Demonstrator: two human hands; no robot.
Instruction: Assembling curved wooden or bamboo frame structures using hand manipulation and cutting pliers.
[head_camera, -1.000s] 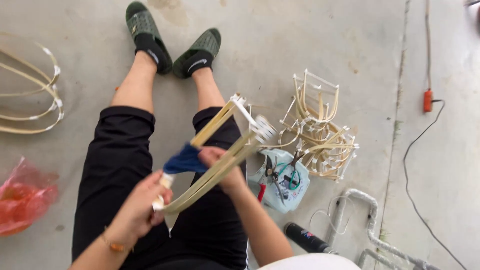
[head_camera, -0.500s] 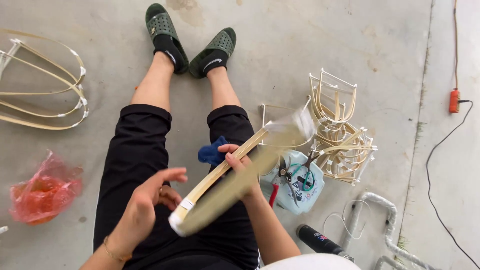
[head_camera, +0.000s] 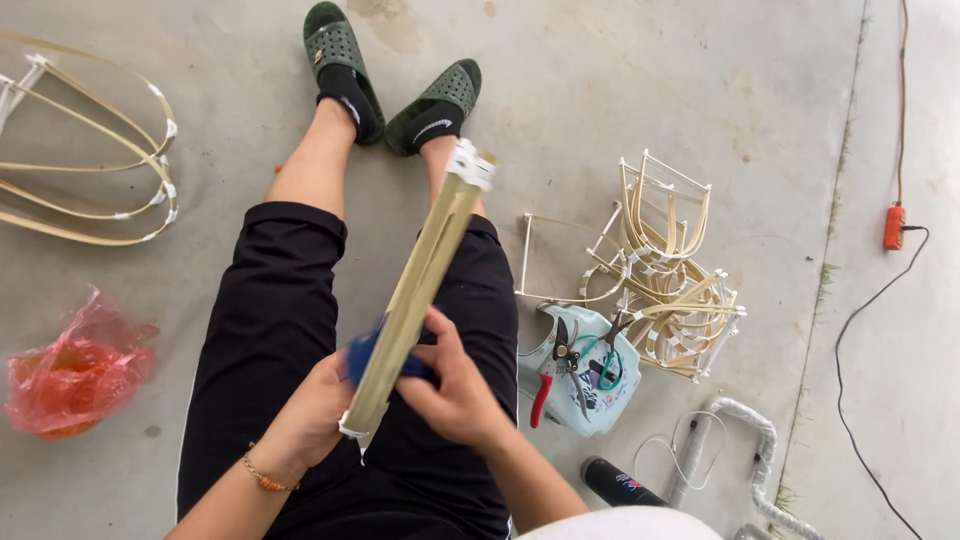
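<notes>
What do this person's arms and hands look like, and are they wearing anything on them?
Both forearms are bare, with no sleeves or gloves showing. The left hand has a thin bracelet of orange beads at the wrist. The right hand shows no ring, watch or band.

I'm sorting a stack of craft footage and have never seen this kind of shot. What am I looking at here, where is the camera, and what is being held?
The camera sits on a person's head and looks down, so you see their own legs stretched out on a concrete floor. The left hand and right hand together grip a flat bundle of bamboo strips, taped white at its ends, with a blue cloth against it. On the floor lie a pile of bent bamboo frames, red-handled pruning shears on a pale bag, a red plastic bag, and a larger curved frame at far left.
</notes>
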